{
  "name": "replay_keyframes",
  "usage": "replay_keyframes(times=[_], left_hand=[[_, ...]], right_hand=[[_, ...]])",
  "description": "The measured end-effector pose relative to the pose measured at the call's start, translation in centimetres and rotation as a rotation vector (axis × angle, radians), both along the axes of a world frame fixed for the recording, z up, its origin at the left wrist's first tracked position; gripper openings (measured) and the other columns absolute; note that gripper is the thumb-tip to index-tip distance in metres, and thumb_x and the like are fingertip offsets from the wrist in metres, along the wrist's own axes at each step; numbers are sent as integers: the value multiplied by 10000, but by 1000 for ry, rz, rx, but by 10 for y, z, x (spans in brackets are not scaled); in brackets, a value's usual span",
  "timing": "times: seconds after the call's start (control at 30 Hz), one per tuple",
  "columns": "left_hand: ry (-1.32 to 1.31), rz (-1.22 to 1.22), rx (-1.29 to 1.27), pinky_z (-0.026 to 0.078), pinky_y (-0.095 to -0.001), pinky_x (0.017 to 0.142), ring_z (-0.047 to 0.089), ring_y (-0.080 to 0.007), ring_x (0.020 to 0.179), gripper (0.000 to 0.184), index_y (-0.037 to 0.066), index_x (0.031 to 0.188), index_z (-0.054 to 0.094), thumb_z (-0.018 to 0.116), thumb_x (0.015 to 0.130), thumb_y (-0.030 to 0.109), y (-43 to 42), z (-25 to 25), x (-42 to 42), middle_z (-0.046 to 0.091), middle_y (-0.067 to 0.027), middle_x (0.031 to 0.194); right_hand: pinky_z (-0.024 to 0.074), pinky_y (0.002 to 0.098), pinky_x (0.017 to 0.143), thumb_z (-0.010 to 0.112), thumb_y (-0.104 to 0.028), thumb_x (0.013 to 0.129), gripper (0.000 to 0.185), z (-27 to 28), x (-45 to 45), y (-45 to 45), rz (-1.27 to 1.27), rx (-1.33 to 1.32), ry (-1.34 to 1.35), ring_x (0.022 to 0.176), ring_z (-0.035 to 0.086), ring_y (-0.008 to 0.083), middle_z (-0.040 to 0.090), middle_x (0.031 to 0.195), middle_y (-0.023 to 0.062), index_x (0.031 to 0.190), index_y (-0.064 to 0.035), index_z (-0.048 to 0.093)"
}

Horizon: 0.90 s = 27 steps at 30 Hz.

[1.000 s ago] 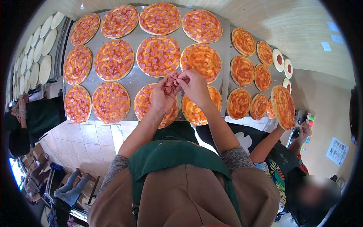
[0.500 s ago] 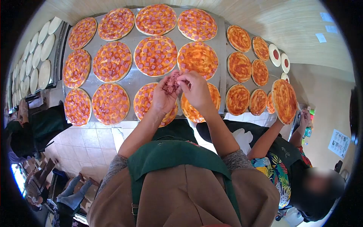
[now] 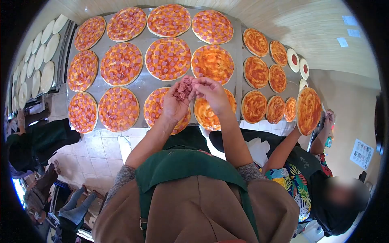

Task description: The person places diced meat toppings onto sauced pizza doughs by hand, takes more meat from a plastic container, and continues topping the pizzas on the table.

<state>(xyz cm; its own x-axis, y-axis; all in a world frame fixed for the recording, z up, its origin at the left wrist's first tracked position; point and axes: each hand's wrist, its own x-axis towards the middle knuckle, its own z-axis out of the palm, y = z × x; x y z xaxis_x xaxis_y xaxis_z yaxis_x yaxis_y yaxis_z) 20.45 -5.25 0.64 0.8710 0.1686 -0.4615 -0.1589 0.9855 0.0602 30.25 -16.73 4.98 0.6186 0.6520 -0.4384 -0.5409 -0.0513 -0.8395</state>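
Note:
My left hand (image 3: pixel 174 106) is cupped round a heap of diced ham (image 3: pixel 184 90), palm up. Beside it, the thumb and fingers of my right hand (image 3: pixel 214 96) are pinched together at the edge of the heap, on pieces of ham mostly hidden by the fingertips. Both hands hover over the near row of pizzas. Under the left is a pizza scattered with ham cubes (image 3: pixel 156 106); below the right lies a pizza with sauce only (image 3: pixel 227 104), partly covered by my hand. Just beyond, another sauced pizza (image 3: pixel 212 60) shows no ham.
Rows of ham-topped pizzas (image 3: pixel 119 109) cover the metal table (image 3: pixel 142 83). Sauced bases (image 3: pixel 256 72) fill its right part. At right a co-worker's hand (image 3: pixel 299 133) holds up a sauced pizza (image 3: pixel 308 111). Plain dough bases (image 3: pixel 48 77) lie on a rack at left, near another person (image 3: pixel 44 139).
My hands stay almost in place, the right fingers still at the ham. The co-worker's raised pizza has shifted slightly right and down. The person at left has moved a little.

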Motion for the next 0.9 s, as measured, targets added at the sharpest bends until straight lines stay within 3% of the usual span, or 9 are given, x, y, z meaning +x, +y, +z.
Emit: replay_keyframes(times=[0.1,0.3,0.5,0.6,0.8,0.9], left_hand=[[46,25,-41,440,-373,996,549,-249,1142,367,-9,1254,477,361,975,199,0,4,0,557,-129,1248],[64,51,-53,427,-380,1016,532,-271,1166,370,-19,1256,472,362,973,194,1,1,-6,549,-142,1253],[115,53,-33,408,-393,1031,504,-277,1198,379,-23,1266,462,362,969,191,2,-7,-12,545,-143,1242],[115,51,-45,404,-397,1033,508,-275,1193,382,-22,1269,458,364,966,190,2,-11,-13,550,-139,1230],[96,56,-60,411,-398,1025,532,-273,1161,371,-20,1257,464,366,962,182,2,-16,-14,569,-130,1203],[113,56,-47,416,-395,1021,535,-274,1156,367,-21,1253,466,365,961,178,2,-16,-14,571,-131,1200]], right_hand=[[475,226,621,630,-111,865,153,-1,6,-7,-69,242,389,723,587,79,648,908,37,998,-35,628],[504,225,696,616,-153,889,257,-25,18,-20,-43,90,239,777,608,86,666,944,59,1104,-13,612],[505,224,717,634,-115,870,302,-31,50,-32,-50,23,188,794,623,97,673,979,75,1147,0,601],[507,225,706,637,-94,863,289,-34,54,-32,-3,-17,164,809,629,100,673,975,76,1135,-1,605],[536,240,739,640,-42,848,228,-55,67,-28,-160,-8,187,823,638,144,651,942,89,1064,27,610],[539,245,747,650,-37,835,173,-72,89,-19,-131,-113,9,785,645,147,666,905,101,988,43,630]])
